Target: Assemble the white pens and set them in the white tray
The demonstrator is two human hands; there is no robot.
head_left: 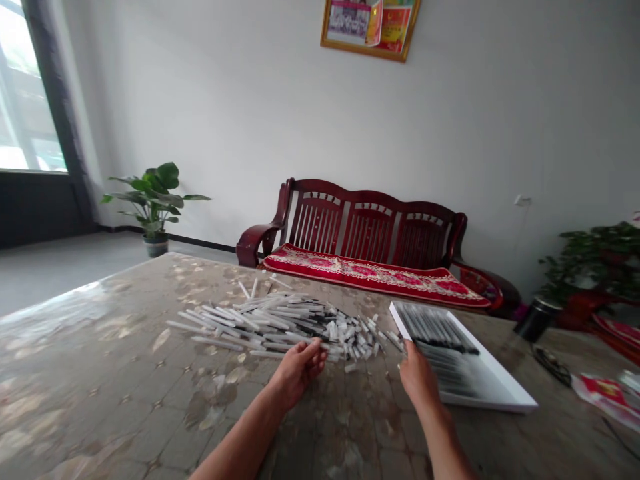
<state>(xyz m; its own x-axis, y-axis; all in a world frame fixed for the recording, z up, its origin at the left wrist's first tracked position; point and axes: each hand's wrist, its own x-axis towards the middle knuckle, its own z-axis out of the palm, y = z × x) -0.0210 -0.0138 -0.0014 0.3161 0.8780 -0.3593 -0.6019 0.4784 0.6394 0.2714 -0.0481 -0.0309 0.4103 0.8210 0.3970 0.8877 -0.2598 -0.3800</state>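
A loose heap of slim white-and-black plastic pens (pixel 280 325) lies across the middle of a glossy marble-patterned table (pixel 100 380), with clear ends showing at its right side. My left hand (pixel 299 371) is just in front of the heap, fingers slightly curled and nothing visible in them. My right hand (pixel 419 377) is at the near left corner of a white tray (pixel 493 393), its fingers partly hidden. Dark pens (pixel 437 330) lie in neat rows in the tray.
A black cup (pixel 536 319), a dark coiled object (pixel 553 365) and red printed papers (pixel 607 397) lie right of the tray. Beyond the table stand a dark red wooden bench (pixel 370 227) with a red cushion (pixel 370 277) and a potted plant (pixel 155 207).
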